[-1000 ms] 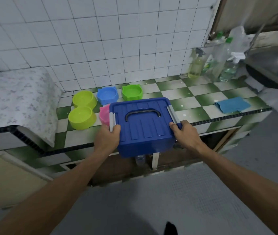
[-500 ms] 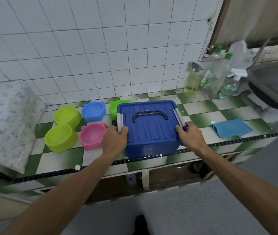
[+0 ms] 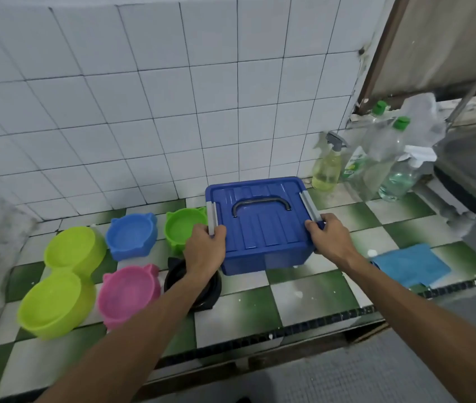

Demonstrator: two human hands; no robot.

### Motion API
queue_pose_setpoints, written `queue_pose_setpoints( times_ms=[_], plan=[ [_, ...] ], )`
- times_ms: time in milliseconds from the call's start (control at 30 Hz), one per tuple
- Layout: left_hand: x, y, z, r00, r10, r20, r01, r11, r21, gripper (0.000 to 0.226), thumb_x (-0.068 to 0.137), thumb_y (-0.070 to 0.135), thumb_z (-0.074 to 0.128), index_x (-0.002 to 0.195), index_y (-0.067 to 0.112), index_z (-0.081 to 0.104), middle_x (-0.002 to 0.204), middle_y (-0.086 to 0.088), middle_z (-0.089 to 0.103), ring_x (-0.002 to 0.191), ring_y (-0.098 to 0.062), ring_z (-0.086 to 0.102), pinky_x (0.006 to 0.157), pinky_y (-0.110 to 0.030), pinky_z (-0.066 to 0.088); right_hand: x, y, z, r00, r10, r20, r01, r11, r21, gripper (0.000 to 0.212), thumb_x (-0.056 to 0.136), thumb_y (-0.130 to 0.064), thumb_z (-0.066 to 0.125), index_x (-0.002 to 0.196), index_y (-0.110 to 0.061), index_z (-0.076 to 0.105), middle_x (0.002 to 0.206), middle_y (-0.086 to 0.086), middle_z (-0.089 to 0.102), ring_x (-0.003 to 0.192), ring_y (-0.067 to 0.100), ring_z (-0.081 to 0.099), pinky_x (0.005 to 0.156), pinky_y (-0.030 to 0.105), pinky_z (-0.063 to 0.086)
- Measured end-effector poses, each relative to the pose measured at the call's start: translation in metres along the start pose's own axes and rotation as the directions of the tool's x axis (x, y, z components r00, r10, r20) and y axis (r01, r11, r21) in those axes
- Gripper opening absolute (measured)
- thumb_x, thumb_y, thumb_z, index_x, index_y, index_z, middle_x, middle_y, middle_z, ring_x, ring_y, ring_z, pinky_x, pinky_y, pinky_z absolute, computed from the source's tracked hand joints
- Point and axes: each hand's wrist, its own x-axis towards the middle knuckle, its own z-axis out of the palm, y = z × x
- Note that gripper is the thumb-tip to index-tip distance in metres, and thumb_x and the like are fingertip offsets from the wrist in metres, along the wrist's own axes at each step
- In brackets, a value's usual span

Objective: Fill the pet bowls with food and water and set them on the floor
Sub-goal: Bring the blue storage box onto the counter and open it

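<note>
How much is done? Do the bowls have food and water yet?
Not yet. Done: the pink bowl, blue bowl, green bowl, black bowl and lime double bowl are out on the counter; the insides that show look empty. In hand: the left hand and right hand grip the blue box by its sides, lid on. Left: open it, fill the bowls, put them on the floor.

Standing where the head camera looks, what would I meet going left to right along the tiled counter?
lime-green bowls → blue bowl → green bowl → blue lidded box → yellow spray bottle → blue cloth
</note>
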Motion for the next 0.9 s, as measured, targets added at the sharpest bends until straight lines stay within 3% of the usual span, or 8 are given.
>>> queue_pose_setpoints(
  times_ms=[200,367,467,600,667,767,900],
  plan=[
    [0.041,0.01,0.024,1.0,-0.031,0.001,0.031,0.999,-0.018,0.028,0.093,0.036,0.051,0.096,0.008,0.055,0.078,0.002,0.058,0.067,-0.011,0.051,0.055,-0.03,0.035,0.053,-0.005,0.005,0.999,0.003,0.05,-0.003,1.0,0.004,0.021,0.096,-0.034,0.056,0.101,-0.014,0.05,0.091,0.006,0.06,0.088,0.033,0.064,0.081,0.051,0.057],
    [0.058,0.013,0.05,0.998,-0.056,-0.022,0.056,0.998,-0.019,0.025,0.095,0.033,0.052,0.095,0.008,0.053,0.077,0.004,0.055,0.067,-0.01,0.051,0.055,-0.029,0.036,0.09,0.001,0.008,0.995,0.008,0.099,-0.004,0.999,-0.033,0.031,0.098,-0.032,0.055,0.115,-0.006,0.056,0.099,0.008,0.059,0.087,0.026,0.056,0.073,0.03,0.042],
    [0.067,0.013,0.063,0.997,-0.066,-0.035,0.065,0.997,-0.031,0.024,0.095,0.034,0.053,0.095,0.01,0.053,0.078,0.005,0.055,0.07,-0.014,0.054,0.064,-0.032,0.042,0.111,0.005,0.009,0.991,-0.002,0.133,0.006,0.999,-0.035,0.027,0.097,-0.033,0.056,0.11,-0.009,0.055,0.098,0.006,0.06,0.085,0.025,0.058,0.072,0.032,0.045],
    [0.075,0.015,0.078,0.995,-0.071,-0.063,0.07,0.997,-0.03,0.019,0.097,0.03,0.053,0.095,0.012,0.051,0.076,0.008,0.052,0.068,-0.01,0.051,0.064,-0.03,0.039,0.129,0.007,0.01,0.989,-0.021,0.147,0.024,1.0,-0.017,0.018,0.096,-0.03,0.057,0.102,-0.015,0.05,0.093,0.004,0.06,0.076,0.016,0.057,0.071,0.034,0.048],
    [0.079,0.015,0.082,0.995,-0.07,-0.075,0.067,0.997,-0.031,0.019,0.097,0.028,0.053,0.096,0.009,0.052,0.077,0.005,0.053,0.07,-0.015,0.052,0.065,-0.03,0.038,0.135,0.008,0.012,0.985,-0.02,0.172,0.021,1.0,-0.005,0.024,0.096,-0.03,0.057,0.11,-0.011,0.05,0.098,0.006,0.059,0.076,0.013,0.055,0.07,0.031,0.047],
    [0.088,0.015,0.083,0.994,-0.061,-0.091,0.059,0.998,-0.027,0.02,0.098,0.026,0.052,0.099,0.006,0.055,0.085,-0.005,0.057,0.078,-0.022,0.054,0.07,-0.031,0.039,0.142,0.011,0.016,0.979,0.002,0.203,-0.004,1.0,0.008,0.049,0.095,-0.035,0.058,0.131,-0.003,0.045,0.107,0.007,0.058,0.089,0.02,0.059,0.073,0.033,0.049],
    [0.093,0.016,0.084,0.994,-0.042,-0.099,0.041,0.999,-0.014,0.025,0.099,0.026,0.05,0.109,0.004,0.057,0.09,-0.004,0.058,0.081,-0.021,0.055,0.072,-0.03,0.039,0.148,0.014,0.02,0.976,-0.02,0.216,0.021,1.0,-0.001,0.052,0.096,-0.036,0.056,0.132,-0.002,0.042,0.107,0.008,0.06,0.087,0.019,0.06,0.07,0.032,0.049]
  ],
)
